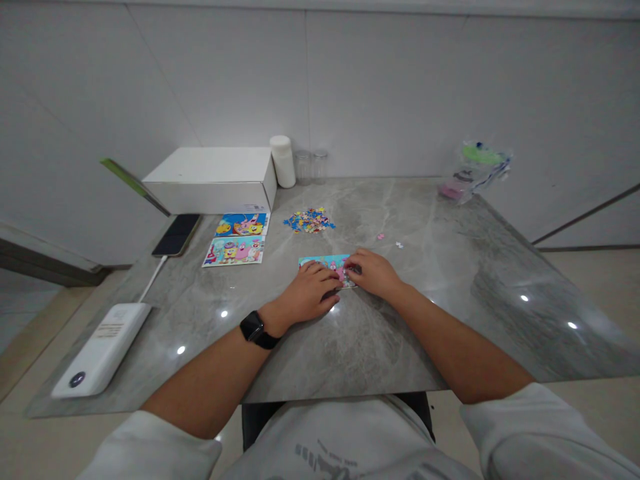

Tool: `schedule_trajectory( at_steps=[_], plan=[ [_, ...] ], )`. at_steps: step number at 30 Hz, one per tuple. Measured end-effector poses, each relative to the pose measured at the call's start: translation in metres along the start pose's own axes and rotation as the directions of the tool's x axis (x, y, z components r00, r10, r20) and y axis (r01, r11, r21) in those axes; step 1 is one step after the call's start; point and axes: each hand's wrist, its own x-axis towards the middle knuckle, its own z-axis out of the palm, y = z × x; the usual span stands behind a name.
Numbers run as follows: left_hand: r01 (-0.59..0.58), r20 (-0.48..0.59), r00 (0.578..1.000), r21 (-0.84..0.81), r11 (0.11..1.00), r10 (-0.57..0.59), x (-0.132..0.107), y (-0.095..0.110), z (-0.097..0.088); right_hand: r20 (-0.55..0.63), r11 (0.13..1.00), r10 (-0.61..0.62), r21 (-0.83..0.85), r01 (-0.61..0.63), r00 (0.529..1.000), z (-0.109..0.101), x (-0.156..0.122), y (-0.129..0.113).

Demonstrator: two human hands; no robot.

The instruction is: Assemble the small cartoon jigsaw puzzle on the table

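Note:
A small, brightly coloured cartoon jigsaw puzzle [323, 259] lies flat on the table in front of me. My left hand [313, 291], with a black watch on the wrist, rests over the puzzle's left and lower part, fingers stretched out and hiding much of it. At the right end, my right hand [376, 272] has its fingertips bent together against the puzzle; whatever is between them is too small to make out. Beyond the hands sits a heap of loose puzzle pieces [310, 221]. A pink piece [381, 237] and a pale piece [399, 245] lie apart, farther right.
Two cartoon picture cards [234, 251] [242, 225] lie at left. Behind them stand a white box [205, 193], a white bottle [283, 162] and two clear glasses [319, 167]. A phone [177, 235] is cabled to a white power bank [103, 348]. A plastic bag [473, 173] sits back right.

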Motion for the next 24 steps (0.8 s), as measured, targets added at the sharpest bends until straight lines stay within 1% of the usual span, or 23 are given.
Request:
schedule_trajectory(
  at_steps=[7,11,18,24],
  plan=[
    [0.007,0.008,1.0,0.0,1.0,-0.007,-0.0002,0.0004,0.0,0.011,1.0,0.012,-0.014,-0.012,1.0,0.0003,0.0004,-0.0006],
    [0.0,0.011,1.0,0.002,1.0,0.0,-0.0002,-0.0002,0.0004,0.004,1.0,0.01,0.002,-0.01,1.0,0.0012,0.0002,-0.0011],
    [-0.008,0.001,1.0,0.002,1.0,0.008,-0.0001,-0.0009,0.0008,-0.001,0.999,0.042,0.03,-0.042,0.999,0.0015,0.0018,0.0001],
    [-0.001,-0.001,1.0,0.002,1.0,0.001,-0.0003,-0.0004,0.0001,-0.022,0.998,0.047,0.051,-0.046,0.999,-0.0025,0.0023,0.0017]
  ],
)
